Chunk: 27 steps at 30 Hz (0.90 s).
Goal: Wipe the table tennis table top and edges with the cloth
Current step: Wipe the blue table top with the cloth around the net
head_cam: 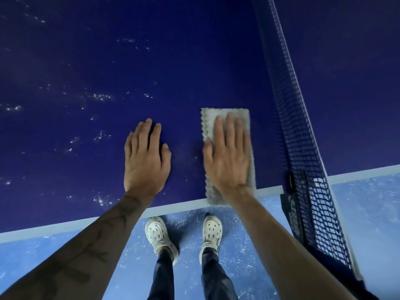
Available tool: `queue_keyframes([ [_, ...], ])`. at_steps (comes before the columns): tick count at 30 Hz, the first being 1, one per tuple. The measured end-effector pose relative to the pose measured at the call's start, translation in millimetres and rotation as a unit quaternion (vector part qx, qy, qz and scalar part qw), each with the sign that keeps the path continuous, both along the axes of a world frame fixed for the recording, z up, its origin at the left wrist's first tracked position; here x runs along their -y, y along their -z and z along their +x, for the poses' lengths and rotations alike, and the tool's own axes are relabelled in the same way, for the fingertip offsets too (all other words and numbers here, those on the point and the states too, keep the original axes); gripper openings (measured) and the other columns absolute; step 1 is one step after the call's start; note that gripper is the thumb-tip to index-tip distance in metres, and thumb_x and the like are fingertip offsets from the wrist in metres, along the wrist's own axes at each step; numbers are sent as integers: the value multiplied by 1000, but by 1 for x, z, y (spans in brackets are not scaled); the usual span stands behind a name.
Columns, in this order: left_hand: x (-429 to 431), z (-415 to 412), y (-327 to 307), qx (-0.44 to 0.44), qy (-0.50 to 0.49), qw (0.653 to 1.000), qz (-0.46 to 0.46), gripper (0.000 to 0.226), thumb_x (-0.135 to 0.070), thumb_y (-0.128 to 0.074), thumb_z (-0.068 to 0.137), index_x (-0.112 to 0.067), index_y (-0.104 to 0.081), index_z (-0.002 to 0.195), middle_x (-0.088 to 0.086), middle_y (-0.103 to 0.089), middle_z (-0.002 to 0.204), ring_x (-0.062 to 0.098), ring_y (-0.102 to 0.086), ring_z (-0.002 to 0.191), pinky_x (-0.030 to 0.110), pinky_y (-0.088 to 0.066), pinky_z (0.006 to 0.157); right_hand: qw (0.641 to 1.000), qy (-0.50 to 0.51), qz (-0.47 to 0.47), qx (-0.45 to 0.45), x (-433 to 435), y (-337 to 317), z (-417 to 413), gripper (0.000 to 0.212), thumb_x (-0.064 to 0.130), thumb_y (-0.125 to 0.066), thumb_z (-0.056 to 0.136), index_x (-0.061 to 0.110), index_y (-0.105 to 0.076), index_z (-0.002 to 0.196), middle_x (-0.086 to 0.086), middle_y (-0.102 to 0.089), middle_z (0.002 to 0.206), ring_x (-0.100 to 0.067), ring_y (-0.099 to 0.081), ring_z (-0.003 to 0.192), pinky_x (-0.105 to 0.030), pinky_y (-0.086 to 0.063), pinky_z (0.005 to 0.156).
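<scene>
Noting grey rect. cloth (208, 124), textured, wavy along left side, lying flat & lengthwise on table top (173, 61), just left of net (287, 100). Near end overlapping white edge (177, 206); far end pointing away across the surface. Mid section being covered, so showing only in part. Table top appearing dark blue, matt, level, spreading far & to the left. Carrying pale specks & smears, scattered mostly over left half & near front. Edge running as white stripe along near side, rising toward the right, passing beyond net.
</scene>
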<state>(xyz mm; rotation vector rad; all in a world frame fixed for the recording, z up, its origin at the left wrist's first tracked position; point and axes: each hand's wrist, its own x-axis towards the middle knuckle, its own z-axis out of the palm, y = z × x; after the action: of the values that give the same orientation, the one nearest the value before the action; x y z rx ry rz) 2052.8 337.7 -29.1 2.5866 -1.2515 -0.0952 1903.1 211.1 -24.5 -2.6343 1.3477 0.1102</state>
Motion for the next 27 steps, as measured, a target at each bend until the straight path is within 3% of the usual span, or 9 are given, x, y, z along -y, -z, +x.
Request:
queue_keyframes([
  [6,-25,20,-8,-7,24,999,-21,52,-26,-35,108,-2,-46,153,16,-43,161,33,-38,151,54,-25,127,992,-121,18,-2,-61,2,2,66,46,-19,114,16,-6,171,-11,0,178,-28,3,165,-48,-7,134],
  [9,-55,51,-12,5,30,1000,1,51,-24,-36,108,-1,-46,152,19,-41,161,37,-38,150,56,-27,125,998,-54,9,-36,-46,-3,-9,67,47,-13,114,16,-2,171,-12,2,178,-29,5,165,-49,-8,134],
  [13,-84,95,-11,16,11,999,26,51,-24,-37,108,0,-44,153,21,-38,161,40,-37,149,56,-25,125,999,48,7,-2,-52,-1,49,68,47,-17,113,13,-3,171,-15,2,178,-33,4,165,-52,-7,133],
  [16,-95,115,-6,16,7,999,27,52,-25,-36,108,0,-42,154,22,-37,162,42,-35,149,57,-25,125,999,-30,20,35,-99,2,95,68,45,-21,112,14,-7,171,-15,-1,178,-33,3,165,-52,-7,134],
  [20,-98,117,-4,2,-1,1000,16,54,-26,-36,107,-1,-40,155,20,-35,164,41,-32,151,57,-23,126,994,-109,24,16,-119,2,75,66,45,-21,113,16,-7,171,-11,-1,178,-29,3,165,-49,-7,134],
  [23,-98,118,-4,-4,-1,1000,16,54,-26,-36,107,-2,-41,155,19,-34,164,40,-31,152,56,-22,127,998,-52,12,-38,-89,-5,50,66,45,-15,114,15,-1,171,-12,3,178,-29,6,165,-49,-6,134],
  [27,-98,121,-1,-3,0,1000,11,53,-26,-38,107,-3,-41,155,18,-34,165,37,-30,153,54,-21,128,999,53,-1,-8,-77,-2,96,68,46,-19,113,13,-6,171,-15,-2,178,-32,2,165,-50,-7,133],
])
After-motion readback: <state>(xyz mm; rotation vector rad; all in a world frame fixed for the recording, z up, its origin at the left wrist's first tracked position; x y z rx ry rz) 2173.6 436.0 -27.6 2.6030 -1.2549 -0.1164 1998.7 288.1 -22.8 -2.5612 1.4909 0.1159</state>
